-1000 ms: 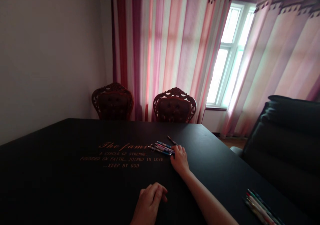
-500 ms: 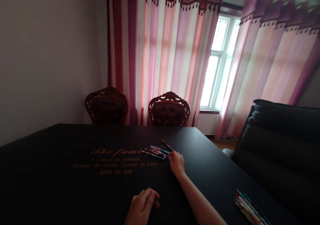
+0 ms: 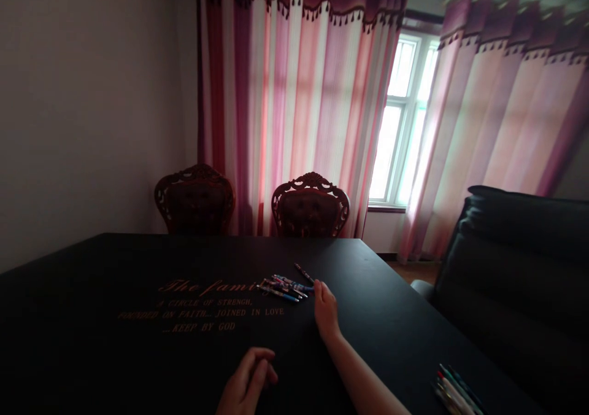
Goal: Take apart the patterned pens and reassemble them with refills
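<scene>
A small heap of several patterned pens (image 3: 284,287) lies on the black table (image 3: 115,366), next to gold lettering. My right hand (image 3: 324,310) is stretched out on the table with its fingertips just right of the heap, fingers held together and nothing visibly in them. One pen (image 3: 304,272) lies apart, a little beyond the heap. My left hand (image 3: 247,385) rests near the front edge, fingers loosely curled, holding nothing.
A second bundle of pens (image 3: 455,391) lies at the table's near right. Two carved wooden chairs (image 3: 309,207) stand at the far side before striped curtains. A dark padded office chair (image 3: 519,267) stands close on the right.
My right hand has eased off the pen heap, its fingers now straighter and beside it. The view tilted up and shifted, so both hands sit lower in the picture.
</scene>
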`<state>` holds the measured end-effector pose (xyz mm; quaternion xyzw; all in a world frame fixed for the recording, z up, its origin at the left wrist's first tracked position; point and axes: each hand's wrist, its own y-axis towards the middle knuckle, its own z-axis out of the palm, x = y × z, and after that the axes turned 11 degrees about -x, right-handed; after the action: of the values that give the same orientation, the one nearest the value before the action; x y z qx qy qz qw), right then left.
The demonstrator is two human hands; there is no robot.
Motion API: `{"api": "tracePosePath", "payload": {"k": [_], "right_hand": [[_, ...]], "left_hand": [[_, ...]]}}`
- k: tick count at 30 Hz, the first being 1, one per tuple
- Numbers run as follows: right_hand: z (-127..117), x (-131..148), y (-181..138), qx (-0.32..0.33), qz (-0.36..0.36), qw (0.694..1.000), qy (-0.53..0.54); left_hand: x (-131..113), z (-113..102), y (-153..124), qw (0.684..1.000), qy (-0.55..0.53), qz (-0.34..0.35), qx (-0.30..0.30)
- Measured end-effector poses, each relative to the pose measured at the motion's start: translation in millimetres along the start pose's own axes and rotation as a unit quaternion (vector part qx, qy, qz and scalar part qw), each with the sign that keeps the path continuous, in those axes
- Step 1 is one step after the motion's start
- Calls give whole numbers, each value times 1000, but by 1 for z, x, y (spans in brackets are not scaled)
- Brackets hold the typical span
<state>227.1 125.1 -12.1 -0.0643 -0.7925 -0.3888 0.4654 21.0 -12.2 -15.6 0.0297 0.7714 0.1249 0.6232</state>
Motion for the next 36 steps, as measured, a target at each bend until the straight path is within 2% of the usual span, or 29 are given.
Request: {"api": "tracePosePath", "payload": {"k": [4,6,8,12,14,18,23,26,29,33,36], "right_hand": [[-7,26,-15,65,-20,996,51],[-17,35,-28,105,-29,992,62],[-31,39,-41,134,-33,988,64],[-64,38,-60,184,-21,982,38],[-78,35,-65,213,-13,977,24],[-95,32,-73,265,1,964,9],[-106,32,-77,258,-31,965,40],[-109,30,-76,288,17,954,81],[-109,27,-74,336,84,932,106],[-111,24,-70,327,109,927,148],[-114,23,-67,351,131,914,153]], "left_hand": [[-1,-7,10,989,-92,-17,-111],[-1,-10,13,985,-112,-17,-134],[-3,-11,12,989,-98,-12,-111],[-12,-10,3,1000,12,29,-6],[-17,-10,-1,997,51,47,21],[-21,-8,-4,995,84,48,16],[-13,-6,-4,998,57,-1,26],[-9,-5,-5,999,8,-35,28],[-8,-4,-5,999,-10,-37,18],[-10,-4,-5,998,-31,-48,17],[-13,-3,-5,997,-46,-57,17]]}}
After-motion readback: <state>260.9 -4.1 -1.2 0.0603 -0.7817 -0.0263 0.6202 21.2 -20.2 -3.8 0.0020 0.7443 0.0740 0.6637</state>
